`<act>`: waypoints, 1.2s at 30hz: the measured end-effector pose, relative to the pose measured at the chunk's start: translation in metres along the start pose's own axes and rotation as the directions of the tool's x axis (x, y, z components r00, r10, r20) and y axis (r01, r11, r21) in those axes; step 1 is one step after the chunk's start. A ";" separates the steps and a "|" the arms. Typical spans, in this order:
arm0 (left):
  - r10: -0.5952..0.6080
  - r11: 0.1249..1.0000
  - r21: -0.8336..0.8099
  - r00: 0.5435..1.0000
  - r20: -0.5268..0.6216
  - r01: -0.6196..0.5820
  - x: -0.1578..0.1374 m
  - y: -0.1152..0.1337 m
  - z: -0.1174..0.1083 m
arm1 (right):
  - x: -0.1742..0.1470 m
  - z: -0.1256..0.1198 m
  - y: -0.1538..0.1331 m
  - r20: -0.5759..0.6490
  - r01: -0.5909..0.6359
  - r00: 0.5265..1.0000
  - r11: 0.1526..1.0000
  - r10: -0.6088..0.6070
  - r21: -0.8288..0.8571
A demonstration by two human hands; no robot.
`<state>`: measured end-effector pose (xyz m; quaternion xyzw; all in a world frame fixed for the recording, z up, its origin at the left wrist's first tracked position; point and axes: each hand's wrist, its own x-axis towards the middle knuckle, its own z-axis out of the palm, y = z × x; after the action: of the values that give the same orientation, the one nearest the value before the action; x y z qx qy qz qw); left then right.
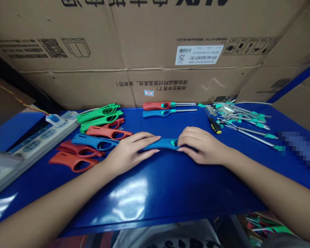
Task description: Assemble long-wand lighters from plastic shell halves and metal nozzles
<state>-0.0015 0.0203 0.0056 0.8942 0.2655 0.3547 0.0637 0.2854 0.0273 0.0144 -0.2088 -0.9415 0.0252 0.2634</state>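
Observation:
My left hand (133, 151) is closed around one end of a blue lighter casing (162, 143), held just above the blue table. At the other end, my right hand (201, 144) pinches the casing by its trigger opening, where a bit of green trigger shows. The right fingers hide the casing's tip. To the left of my left hand lie several lighter casings: green ones (99, 119), red ones (77, 161) and a blue one (93, 142). Beyond my hands rest a red lighter (157, 105) and a blue lighter (156, 113), both with metal tubes.
A pile of metal tubes with green parts (244, 115) lies at the back right, beside a black and yellow screwdriver (215, 125). A white power strip (36, 141) runs along the left. Behind stands a large cardboard sheet (150, 44). Below the table's right front edge are more coloured parts (268, 225).

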 end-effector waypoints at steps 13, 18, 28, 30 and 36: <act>-0.004 1.000 0.014 0.996 0.089 0.002 -0.001 0.004 0.000 | -0.003 0.002 -0.001 -0.177 0.022 0.983 0.995 -0.039 -0.095; -0.077 0.997 -0.002 0.984 0.162 0.078 0.001 -0.002 0.001 | -0.004 -0.010 0.009 0.036 -0.111 0.992 0.975 0.120 -0.195; -0.157 0.984 0.091 0.985 0.071 0.150 0.003 -0.015 -0.003 | -0.029 -0.040 0.056 0.178 -0.335 0.821 0.710 0.543 -0.619; -0.164 0.984 0.078 0.984 0.064 0.159 0.004 -0.016 -0.003 | -0.030 -0.041 0.058 0.181 -0.324 0.833 0.727 0.523 -0.605; -0.157 0.987 0.053 0.986 0.058 0.154 0.004 -0.015 -0.003 | -0.025 -0.039 0.055 0.126 -0.242 0.933 0.847 0.337 -0.473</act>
<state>-0.0077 0.0346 0.0055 0.8826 0.3410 0.3142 0.0778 0.3454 0.0647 0.0276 -0.4006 -0.9008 -0.1321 0.1029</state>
